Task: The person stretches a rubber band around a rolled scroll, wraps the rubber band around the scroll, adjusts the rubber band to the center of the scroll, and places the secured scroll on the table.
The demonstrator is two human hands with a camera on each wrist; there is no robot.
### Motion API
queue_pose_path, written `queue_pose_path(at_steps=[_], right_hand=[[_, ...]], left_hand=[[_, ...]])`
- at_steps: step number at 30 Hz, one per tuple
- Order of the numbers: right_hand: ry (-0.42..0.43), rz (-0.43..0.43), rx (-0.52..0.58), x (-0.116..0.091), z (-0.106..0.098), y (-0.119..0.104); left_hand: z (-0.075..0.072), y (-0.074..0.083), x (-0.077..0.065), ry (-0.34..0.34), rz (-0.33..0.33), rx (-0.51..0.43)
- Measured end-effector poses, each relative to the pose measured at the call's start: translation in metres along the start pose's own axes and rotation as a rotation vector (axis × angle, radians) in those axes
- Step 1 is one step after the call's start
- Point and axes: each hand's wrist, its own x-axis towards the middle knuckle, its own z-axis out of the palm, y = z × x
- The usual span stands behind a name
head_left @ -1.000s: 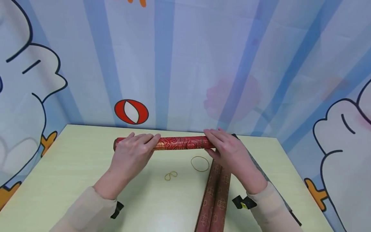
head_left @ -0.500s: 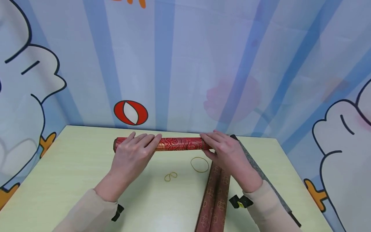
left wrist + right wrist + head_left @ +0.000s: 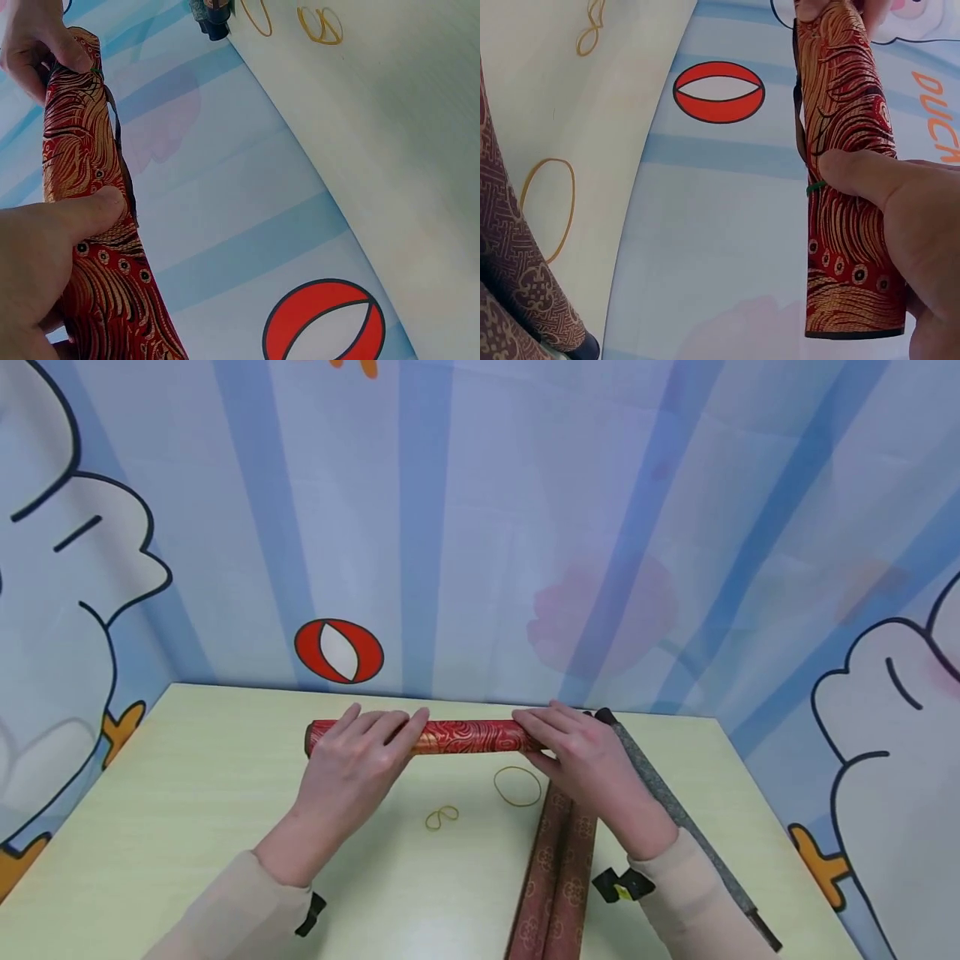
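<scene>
A red roll [image 3: 468, 737] with gold swirling patterns is held level above the table in both hands. My left hand [image 3: 356, 772] grips it near its left end, thumb pressed on the near side [image 3: 109, 206]. My right hand [image 3: 588, 768] holds the other end, its thumb right at a thin green band [image 3: 815, 187] around the roll. A narrow dark strip [image 3: 799, 124] hangs loose along the roll. Below the hands, a yellow rubber band [image 3: 496, 793] lies as a wide loop and another rubber band [image 3: 428, 822] lies twisted.
Two long maroon patterned rolls [image 3: 547, 893] lie side by side on the pale table [image 3: 187, 793], under my right hand. Beyond the right forearm lies a long grey roll [image 3: 675, 810] with dark ends. A printed cartoon backdrop [image 3: 465, 527] stands behind the table's far edge.
My right hand has slid a little left along the roll. The roll and left hand have shifted slightly right and lower. The rubber bands have stayed in place.
</scene>
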Motion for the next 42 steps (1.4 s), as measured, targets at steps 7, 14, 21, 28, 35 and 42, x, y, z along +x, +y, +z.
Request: queue_pose_path(at_steps=[7, 14, 21, 28, 35, 42], right_hand=[[0.035, -0.018, -0.001, -0.005, 0.001, 0.003], [0.037, -0.007, 0.009, -0.008, 0.001, 0.005], [0.059, -0.009, 0.036, -0.009, 0.004, 0.007], [0.079, -0.009, 0.069, -0.008, 0.009, 0.01], [0.057, 0.012, 0.07, -0.006, 0.01, 0.012], [-0.004, 0.054, 0.032, -0.008, 0.007, 0.011]], left_hand=[[0.002, 0.0, 0.0, -0.069, 0.013, -0.014], [0.003, 0.0, 0.0, -0.112, 0.02, -0.052], [0.005, 0.0, 0.0, -0.075, 0.047, -0.082], [0.007, -0.001, 0.0, -0.009, 0.097, -0.073], [0.009, -0.001, 0.0, 0.028, 0.128, -0.038], [0.009, -0.002, -0.002, 0.059, 0.14, -0.015]])
